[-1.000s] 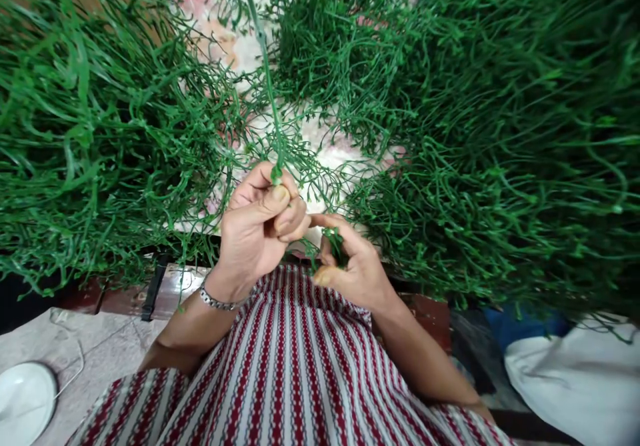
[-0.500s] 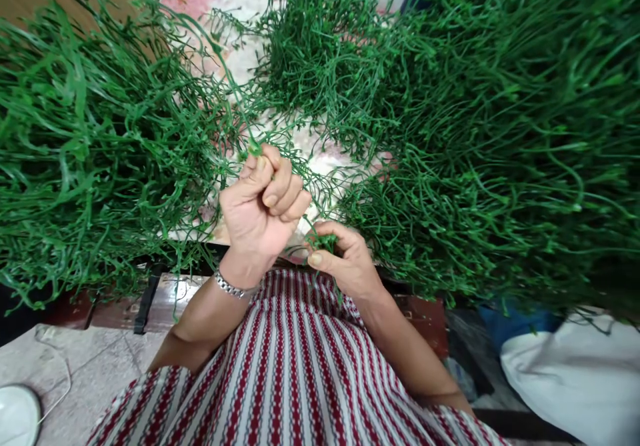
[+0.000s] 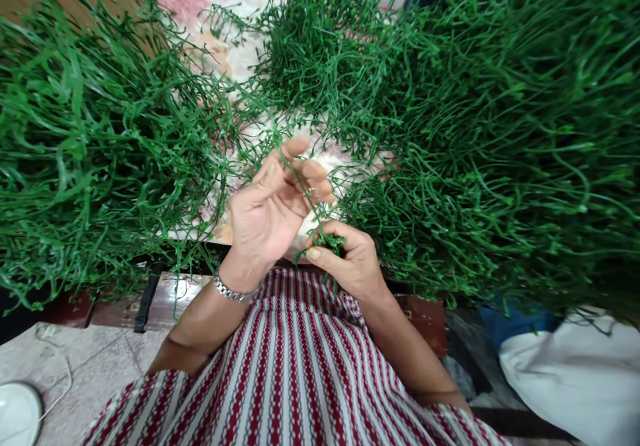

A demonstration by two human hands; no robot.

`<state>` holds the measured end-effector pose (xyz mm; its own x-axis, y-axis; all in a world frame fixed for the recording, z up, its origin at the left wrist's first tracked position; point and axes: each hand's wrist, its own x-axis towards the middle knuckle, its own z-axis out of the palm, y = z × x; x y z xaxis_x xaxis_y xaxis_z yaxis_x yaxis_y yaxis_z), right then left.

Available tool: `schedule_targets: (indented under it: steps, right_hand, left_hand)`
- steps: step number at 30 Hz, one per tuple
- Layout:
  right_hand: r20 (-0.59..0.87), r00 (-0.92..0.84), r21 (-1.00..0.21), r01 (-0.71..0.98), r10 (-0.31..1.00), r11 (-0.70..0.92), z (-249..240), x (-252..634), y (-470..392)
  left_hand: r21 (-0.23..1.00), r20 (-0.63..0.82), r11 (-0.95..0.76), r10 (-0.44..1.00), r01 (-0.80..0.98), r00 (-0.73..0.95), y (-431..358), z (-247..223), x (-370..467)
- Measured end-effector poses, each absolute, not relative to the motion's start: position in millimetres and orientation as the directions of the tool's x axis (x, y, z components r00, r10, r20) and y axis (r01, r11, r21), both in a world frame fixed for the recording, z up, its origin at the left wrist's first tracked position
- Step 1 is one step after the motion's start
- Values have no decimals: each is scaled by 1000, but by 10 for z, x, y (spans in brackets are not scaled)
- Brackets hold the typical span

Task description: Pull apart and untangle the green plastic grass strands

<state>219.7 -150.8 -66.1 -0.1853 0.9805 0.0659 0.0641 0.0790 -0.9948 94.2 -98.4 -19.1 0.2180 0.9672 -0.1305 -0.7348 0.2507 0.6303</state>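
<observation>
Palm up, my left hand [image 3: 280, 199] has its fingers apart and slightly curled; a thin green stem [image 3: 300, 183] lies across them and runs down to my right hand [image 3: 347, 256]. The thumb and fingers of my right hand pinch a small bunch of green stems [image 3: 331, 241]. A large pile of green stems [image 3: 100, 153] lies to the left of my hands, and a bigger heap [image 3: 500, 146] fills the right side. More stems [image 3: 320, 46] stand in a clump beyond my hands.
Under the stems is a pink and white stained surface [image 3: 240, 59]. A brown cardboard panel [image 3: 90, 6] stands at the upper left. White cloth [image 3: 575, 373] lies at the lower right, and a round white object [image 3: 19, 413] at the lower left.
The fingers of my left hand have opened from a fist, and that hand has shifted slightly right. The long stem that rose above it now slants across its fingers. My right hand has barely moved.
</observation>
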Motion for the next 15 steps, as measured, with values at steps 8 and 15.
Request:
schedule_targets:
  steps: [8, 15]
  right_hand:
    - [215, -195, -916, 299, 957, 267, -642, 2261, -1480]
    - [118, -227, -976, 154, 967, 155, -671, 2283, -1456]
  left_hand:
    - [707, -190, 372, 919, -601, 346, -1144, -347, 940]
    - [696, -130, 305, 944, -651, 303, -1127, -266, 940]
